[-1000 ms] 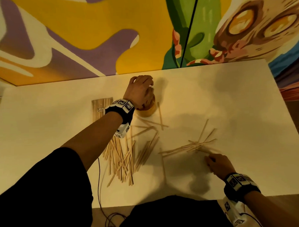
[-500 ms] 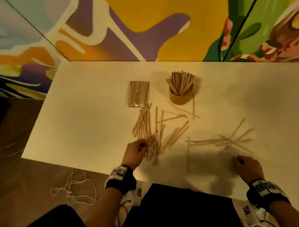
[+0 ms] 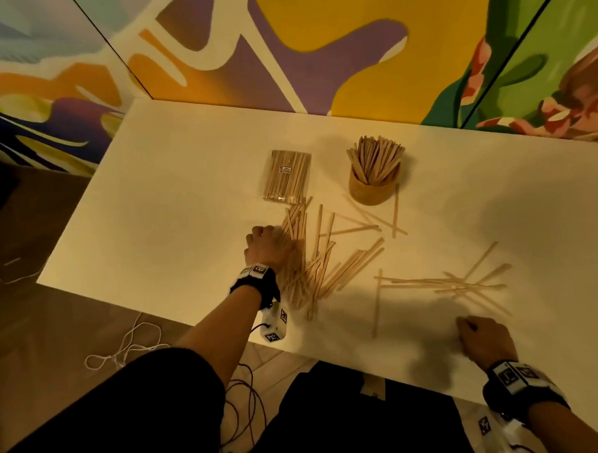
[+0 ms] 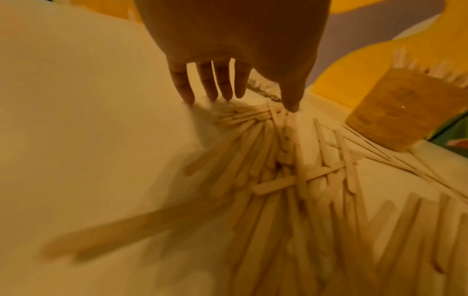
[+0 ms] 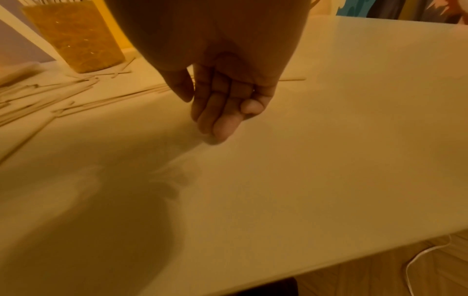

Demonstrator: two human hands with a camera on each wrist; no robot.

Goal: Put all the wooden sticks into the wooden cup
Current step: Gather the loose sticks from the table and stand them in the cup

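A pale cream rectangular surface (image 3: 173, 204) fills the middle of the room, lit by warm yellowish light that throws soft dark shadows (image 3: 430, 368) over its near edge. Behind it stand wall panels painted with a bold mural (image 3: 368, 52) of yellow, purple, white, orange and green shapes; a dark seam (image 3: 529, 41) runs where two panels meet. Below, the brown wooden plank floor (image 3: 56, 339) carries a loose white cord (image 3: 125, 350) and thin dark cables (image 3: 243, 400).
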